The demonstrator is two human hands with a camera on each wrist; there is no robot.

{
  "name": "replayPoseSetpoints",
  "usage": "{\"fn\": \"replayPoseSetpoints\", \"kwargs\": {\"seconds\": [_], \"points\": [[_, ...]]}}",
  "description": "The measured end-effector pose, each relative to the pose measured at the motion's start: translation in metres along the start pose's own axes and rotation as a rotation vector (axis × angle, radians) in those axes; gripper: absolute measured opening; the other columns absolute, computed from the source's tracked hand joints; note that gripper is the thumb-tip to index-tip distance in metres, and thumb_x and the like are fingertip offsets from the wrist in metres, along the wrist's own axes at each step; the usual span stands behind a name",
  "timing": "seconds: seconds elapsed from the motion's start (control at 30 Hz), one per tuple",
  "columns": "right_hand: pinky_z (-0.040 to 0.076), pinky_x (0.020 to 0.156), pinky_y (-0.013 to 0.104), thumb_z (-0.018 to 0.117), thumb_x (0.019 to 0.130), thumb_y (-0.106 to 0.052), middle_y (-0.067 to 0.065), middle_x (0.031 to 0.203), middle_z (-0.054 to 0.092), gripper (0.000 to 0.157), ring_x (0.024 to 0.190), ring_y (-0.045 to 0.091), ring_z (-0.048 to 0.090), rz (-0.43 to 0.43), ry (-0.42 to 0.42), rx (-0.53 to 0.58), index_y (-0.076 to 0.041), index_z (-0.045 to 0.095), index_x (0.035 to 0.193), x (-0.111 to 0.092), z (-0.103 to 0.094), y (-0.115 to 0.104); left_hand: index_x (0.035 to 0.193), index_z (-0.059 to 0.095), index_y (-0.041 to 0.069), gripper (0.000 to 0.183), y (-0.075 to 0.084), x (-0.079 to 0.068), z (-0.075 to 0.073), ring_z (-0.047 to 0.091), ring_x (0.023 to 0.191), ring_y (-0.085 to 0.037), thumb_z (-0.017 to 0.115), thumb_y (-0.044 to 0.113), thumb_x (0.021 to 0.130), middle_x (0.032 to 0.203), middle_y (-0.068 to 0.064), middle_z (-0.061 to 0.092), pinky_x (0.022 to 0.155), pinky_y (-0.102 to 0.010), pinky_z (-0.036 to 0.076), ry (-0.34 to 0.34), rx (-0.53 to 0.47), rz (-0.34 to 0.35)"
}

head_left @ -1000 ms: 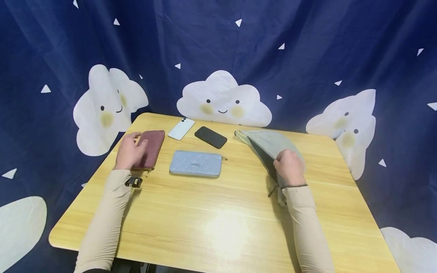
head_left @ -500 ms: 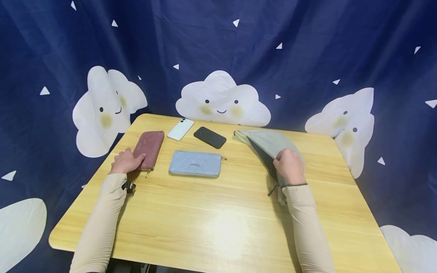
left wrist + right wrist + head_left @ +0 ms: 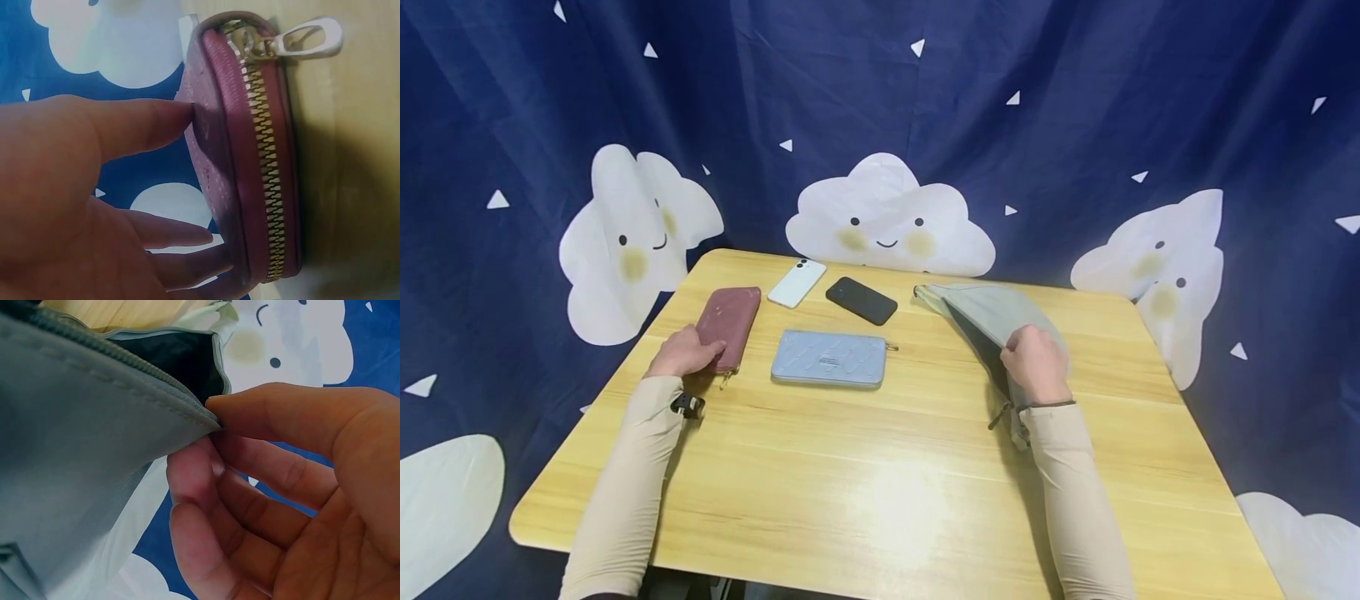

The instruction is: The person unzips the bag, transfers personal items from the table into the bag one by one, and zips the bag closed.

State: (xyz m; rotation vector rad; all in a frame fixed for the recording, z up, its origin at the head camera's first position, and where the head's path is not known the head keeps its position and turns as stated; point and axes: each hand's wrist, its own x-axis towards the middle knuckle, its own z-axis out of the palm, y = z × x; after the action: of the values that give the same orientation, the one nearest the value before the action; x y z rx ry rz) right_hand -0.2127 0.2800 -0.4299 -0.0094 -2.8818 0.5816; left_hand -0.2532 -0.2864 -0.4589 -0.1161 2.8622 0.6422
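My left hand [image 3: 683, 352] is at the near left part of a dark red zip wallet [image 3: 734, 315], which lies on the table. In the left wrist view the thumb [image 3: 150, 125] touches the wallet's face, and the other fingers reach its edge beside the gold zip [image 3: 269, 169]. My right hand [image 3: 1036, 365] pinches the rim of a grey-green zip bag [image 3: 1000, 310] between thumb and fingers. The bag's mouth gapes, with a dark lining [image 3: 172, 359] inside. What lies deeper in the bag is hidden.
On the wooden table [image 3: 820, 483], a light blue quilted wallet [image 3: 829, 358] lies between my hands. Behind it are a white phone [image 3: 797, 283] and a black phone [image 3: 861, 301]. A dark blue cloud-print curtain [image 3: 880, 83] hangs at the table's far edge.
My left hand has come from above the red wallet down to its near left edge, with the thumb on top. My right hand holds the bag as before.
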Motion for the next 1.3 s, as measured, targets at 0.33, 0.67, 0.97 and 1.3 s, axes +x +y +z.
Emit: {"fn": "replayPoseSetpoints", "kwargs": {"seconds": [0.33, 0.67, 0.97, 1.3], "points": [[0.021, 0.041, 0.026, 0.056, 0.072, -0.001, -0.008, 0.046, 0.029, 0.04, 0.047, 0.013, 0.027, -0.006, -0.008, -0.012, -0.021, 0.031, 0.048, 0.001, -0.001, 0.0, 0.112, 0.054, -0.012, 0.062, -0.007, 0.001, -0.007, 0.057, 0.083, -0.032, 0.064, 0.046, 0.096, 0.095, -0.021, 0.058, 0.07, -0.034, 0.046, -0.013, -0.085, -0.03], [0.024, 0.041, 0.027, 0.057, 0.074, -0.002, -0.007, 0.047, 0.032, 0.041, 0.048, 0.014, 0.032, -0.01, -0.02, -0.017, -0.021, 0.033, 0.047, 0.001, -0.001, -0.001, 0.08, 0.051, 0.005, 0.047, -0.027, 0.008, -0.012, 0.047, 0.061, -0.015, 0.074, 0.045, 0.09, 0.063, 0.002, 0.05, 0.059, -0.028, 0.038, -0.057, -0.231, -0.07], [0.025, 0.041, 0.027, 0.058, 0.074, -0.002, -0.006, 0.047, 0.034, 0.041, 0.048, 0.014, 0.034, -0.008, -0.022, -0.016, -0.021, 0.034, 0.048, 0.001, 0.0, 0.0, 0.121, 0.061, -0.01, 0.053, -0.037, 0.011, -0.009, 0.055, 0.063, -0.006, 0.068, 0.037, 0.097, 0.067, 0.01, 0.059, 0.06, -0.023, 0.049, -0.145, -0.492, -0.103], [0.028, 0.042, 0.029, 0.057, 0.076, -0.003, -0.005, 0.047, 0.04, 0.039, 0.049, 0.016, 0.04, 0.024, -0.051, -0.021, -0.02, 0.037, 0.048, 0.002, 0.0, 0.003, 0.129, 0.048, 0.0, 0.032, -0.044, 0.007, -0.013, 0.054, 0.059, 0.003, 0.05, 0.024, 0.108, 0.068, 0.016, 0.06, 0.058, -0.015, 0.051, -0.279, -0.882, -0.076]]}}
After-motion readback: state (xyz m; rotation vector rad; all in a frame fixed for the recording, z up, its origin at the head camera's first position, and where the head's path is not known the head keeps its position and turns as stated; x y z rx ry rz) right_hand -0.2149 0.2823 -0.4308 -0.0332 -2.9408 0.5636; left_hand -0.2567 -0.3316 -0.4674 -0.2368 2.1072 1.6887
